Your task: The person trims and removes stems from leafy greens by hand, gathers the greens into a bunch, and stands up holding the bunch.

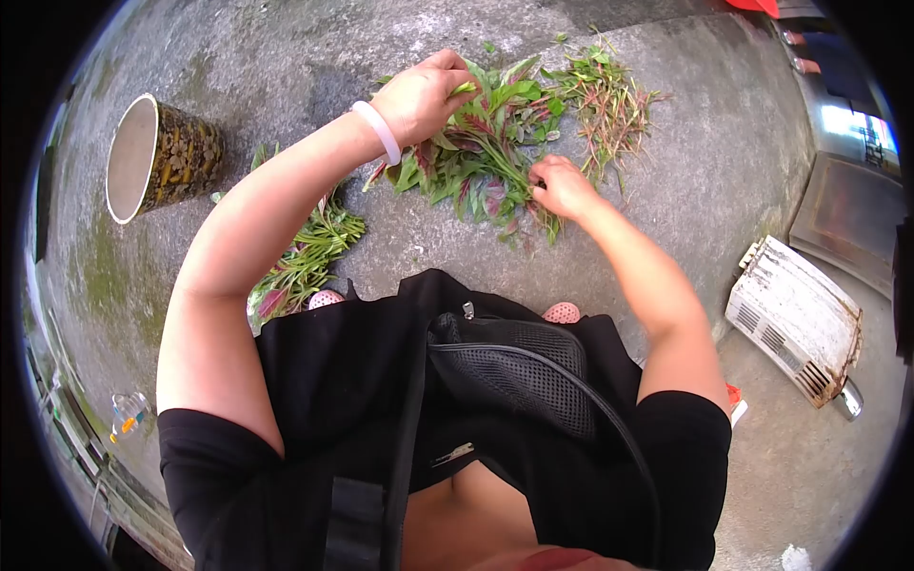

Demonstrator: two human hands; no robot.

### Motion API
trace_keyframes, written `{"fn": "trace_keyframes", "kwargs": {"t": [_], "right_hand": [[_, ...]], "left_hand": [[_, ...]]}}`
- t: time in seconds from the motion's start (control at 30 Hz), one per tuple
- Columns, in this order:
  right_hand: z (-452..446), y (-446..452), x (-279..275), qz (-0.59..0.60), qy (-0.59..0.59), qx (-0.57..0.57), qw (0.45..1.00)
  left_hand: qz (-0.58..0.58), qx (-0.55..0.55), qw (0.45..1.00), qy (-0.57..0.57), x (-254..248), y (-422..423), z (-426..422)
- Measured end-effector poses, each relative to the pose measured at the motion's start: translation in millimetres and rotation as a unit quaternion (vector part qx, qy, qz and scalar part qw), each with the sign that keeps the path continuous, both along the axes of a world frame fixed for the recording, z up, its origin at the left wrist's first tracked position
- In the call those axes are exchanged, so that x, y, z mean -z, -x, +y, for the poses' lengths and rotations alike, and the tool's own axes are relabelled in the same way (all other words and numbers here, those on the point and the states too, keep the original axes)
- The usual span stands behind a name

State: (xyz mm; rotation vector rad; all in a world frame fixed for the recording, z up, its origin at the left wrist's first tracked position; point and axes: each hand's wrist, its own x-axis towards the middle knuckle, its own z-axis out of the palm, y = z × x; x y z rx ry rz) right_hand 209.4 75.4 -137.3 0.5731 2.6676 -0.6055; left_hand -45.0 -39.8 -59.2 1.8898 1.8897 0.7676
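Observation:
A heap of red-and-green leafy greens (490,128), which look like amaranth, lies on the concrete in front of me. Over its far left side, my left hand (426,97) is closed with a bit of green stem or leaf showing between the fingers; a pale bangle (378,131) circles that wrist. At the heap's near right edge, my right hand (562,187) has its fingers pinched around stems of the greens. Just beyond lies a pile of thin reddish and green stems (609,107). A bundle of greens (324,238) rests by my left foot, partly behind my left arm.
A patterned bin (181,157) lies on its side or tilts at the left. A rusty white metal casing (798,319) lies at the right beside a grey panel (847,224). A clear plastic bottle (129,416) is at the lower left. Another person's feet (804,65) show at the upper right.

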Motion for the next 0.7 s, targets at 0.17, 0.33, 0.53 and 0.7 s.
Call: {"fn": "trace_keyframes", "kwargs": {"t": [0.17,0.33,0.53,0.7], "right_hand": [[33.3,5.0,-57.8,0.034,0.125,0.178,0.975],[50.6,5.4,-88.8,0.136,0.295,0.215,0.921],[29.3,25.0,-108.4,0.19,0.332,0.186,0.905],[23.2,33.1,-110.9,0.16,0.288,0.17,0.929]], "left_hand": [[-0.013,-0.002,1.0,0.0,1.5,-0.4,-2.6],[-0.046,0.011,0.999,-0.015,-9.5,-11.3,4.0],[0.121,0.084,0.982,-0.118,-22.6,-29.8,7.7],[0.168,0.091,0.977,-0.099,-26.9,-33.8,8.2]]}}
